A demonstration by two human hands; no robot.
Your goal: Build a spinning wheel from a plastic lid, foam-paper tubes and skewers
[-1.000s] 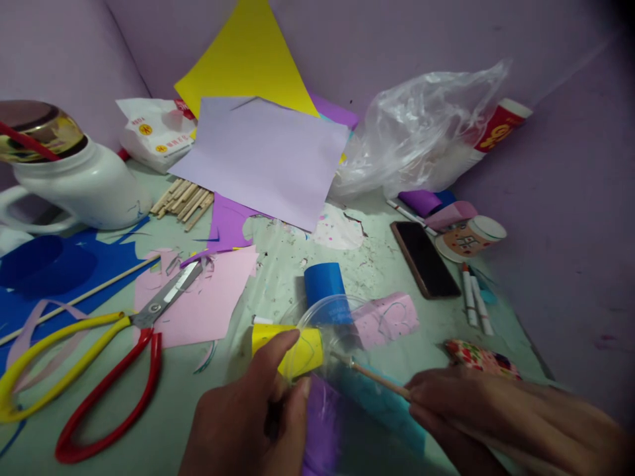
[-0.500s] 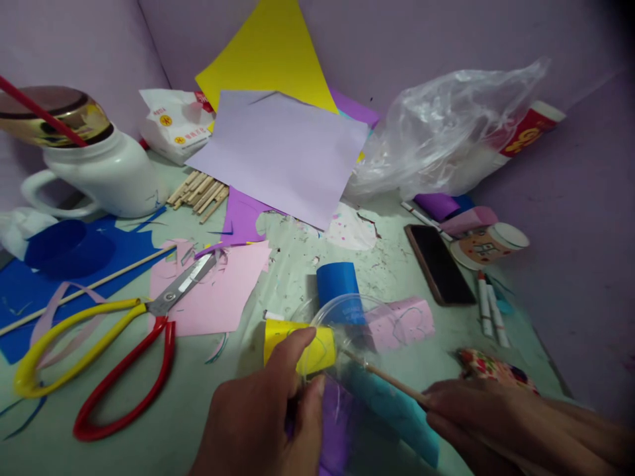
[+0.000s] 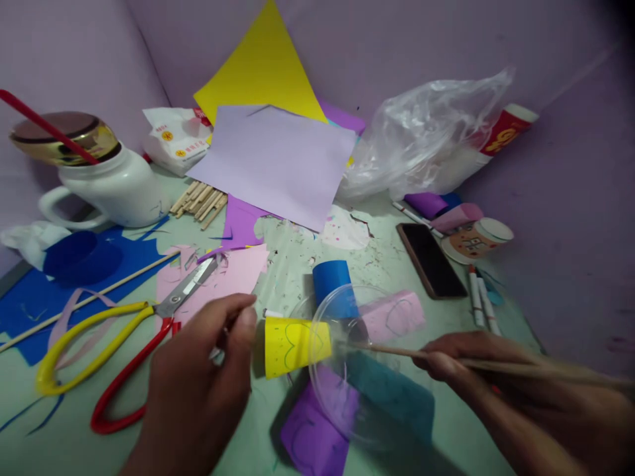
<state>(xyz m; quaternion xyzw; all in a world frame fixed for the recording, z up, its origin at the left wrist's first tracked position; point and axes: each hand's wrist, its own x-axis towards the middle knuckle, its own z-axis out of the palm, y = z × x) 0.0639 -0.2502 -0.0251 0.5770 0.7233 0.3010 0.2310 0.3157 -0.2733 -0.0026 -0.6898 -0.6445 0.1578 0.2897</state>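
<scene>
So, right hand [image 3: 558,406] pinching thin stick [image 3: 397,351] by clear round plastic [image 3: 342,362], left hand [image 3: 196,373] near yellow paper [image 3: 290,347], can't tell its fingers' grip

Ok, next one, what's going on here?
A person's right hand holds a wooden stick, its end pointing at the middle of a clear plastic lid. Curved coloured papers sit around the lid. The left hand is just left of the yellow one, fingers pinched; whether it holds anything is unclear. Scissors lie beside it.
</scene>
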